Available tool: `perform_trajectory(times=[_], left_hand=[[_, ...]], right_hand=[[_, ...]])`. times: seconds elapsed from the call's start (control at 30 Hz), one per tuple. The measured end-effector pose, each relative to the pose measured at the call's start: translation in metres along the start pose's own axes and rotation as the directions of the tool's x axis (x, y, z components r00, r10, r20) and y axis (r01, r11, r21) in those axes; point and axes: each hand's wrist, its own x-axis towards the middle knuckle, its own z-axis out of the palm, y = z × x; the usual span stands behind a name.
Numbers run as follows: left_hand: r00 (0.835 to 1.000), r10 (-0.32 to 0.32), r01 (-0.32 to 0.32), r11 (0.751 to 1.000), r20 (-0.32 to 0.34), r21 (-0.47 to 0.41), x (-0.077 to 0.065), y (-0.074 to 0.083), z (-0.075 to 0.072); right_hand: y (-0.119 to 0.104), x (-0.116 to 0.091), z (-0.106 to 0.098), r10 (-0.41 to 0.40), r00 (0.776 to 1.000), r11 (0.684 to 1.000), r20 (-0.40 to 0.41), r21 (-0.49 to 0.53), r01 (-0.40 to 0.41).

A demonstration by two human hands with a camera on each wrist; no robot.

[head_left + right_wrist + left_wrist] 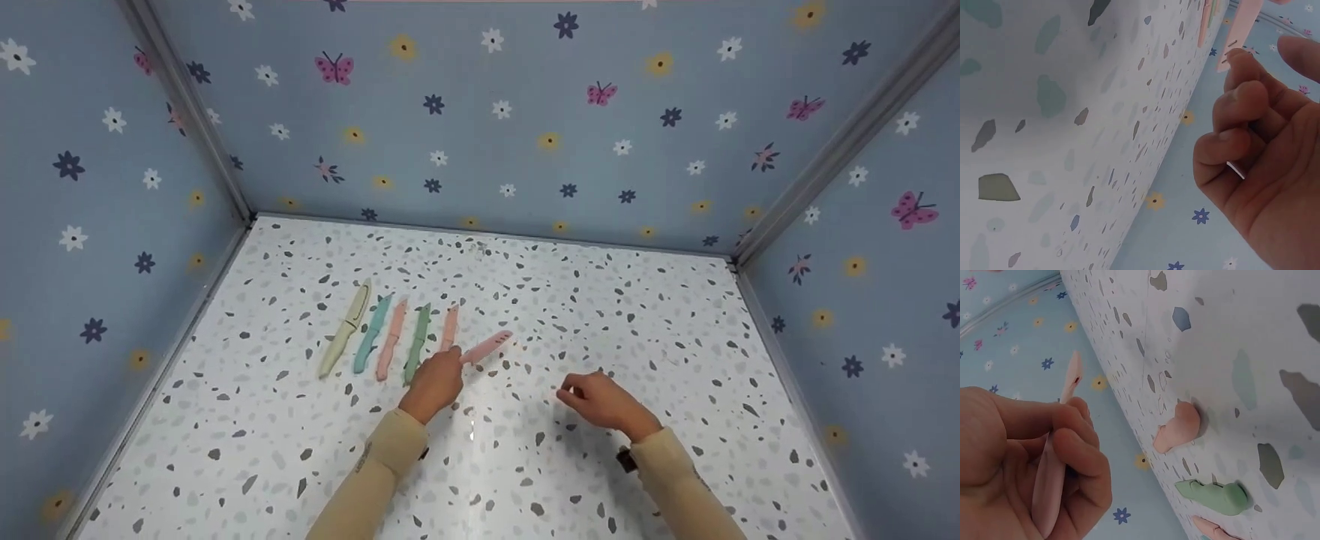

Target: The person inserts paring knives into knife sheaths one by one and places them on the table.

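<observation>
My left hand [436, 381] grips a pink knife [487, 347] by its handle, its slotted blade pointing to the right. In the left wrist view, fingers and thumb wrap the pink handle [1049, 492]. A salmon knife [450, 324] lies just beyond this hand, which hides its lower part in the head view. Beside it on the left is a green knife [418, 341]. My right hand [600, 401] hovers over the table to the right with fingers loosely curled and nothing in them. From the right wrist, the blade [1241, 34] shows beyond the fingertips.
Further left along the row lie a salmon-pink knife [391, 341], a teal knife [373, 334] and a longer pale green knife [346, 330]. The speckled white table [525, 465] is enclosed by flowered blue panels [495, 112] at the back and both sides.
</observation>
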Motion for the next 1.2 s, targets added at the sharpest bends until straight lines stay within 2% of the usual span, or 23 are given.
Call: perform_trajectory(times=[0.3, 0.47, 0.67, 0.83, 1.0, 1.2], left_hand=[[0.992, -0.112, 0.111, 0.994, -0.053, -0.025, 0.015, 0.005, 0.006], [0.987, -0.139, 0.136, 0.990, -0.080, -0.041, 0.023, 0.007, 0.008], [0.986, -0.118, 0.110, 0.991, -0.121, -0.071, 0.023, 0.005, 0.011], [0.986, -0.046, 0.037, 0.998, -0.162, -0.057, 0.020, 0.002, 0.011], [0.986, 0.011, -0.013, 1.000, -0.165, -0.016, 0.017, 0.000, 0.011], [0.991, -0.029, 0.035, 0.999, -0.133, 0.042, 0.016, 0.001, 0.016]], right_hand=[[0.010, -0.007, -0.003, 0.057, 0.998, 0.998, -0.003, 0.009, -0.057], [0.012, -0.008, -0.002, 0.078, 0.997, 0.996, 0.001, 0.030, -0.078], [0.011, -0.010, 0.000, 0.085, 0.996, 0.995, 0.000, 0.043, -0.085], [0.009, -0.010, -0.001, 0.096, 0.995, 0.994, 0.002, 0.057, -0.096], [0.007, -0.010, -0.001, 0.122, 0.992, 0.990, 0.029, 0.074, -0.124], [0.010, -0.013, 0.002, 0.111, 0.993, 0.992, 0.026, 0.048, -0.112]])
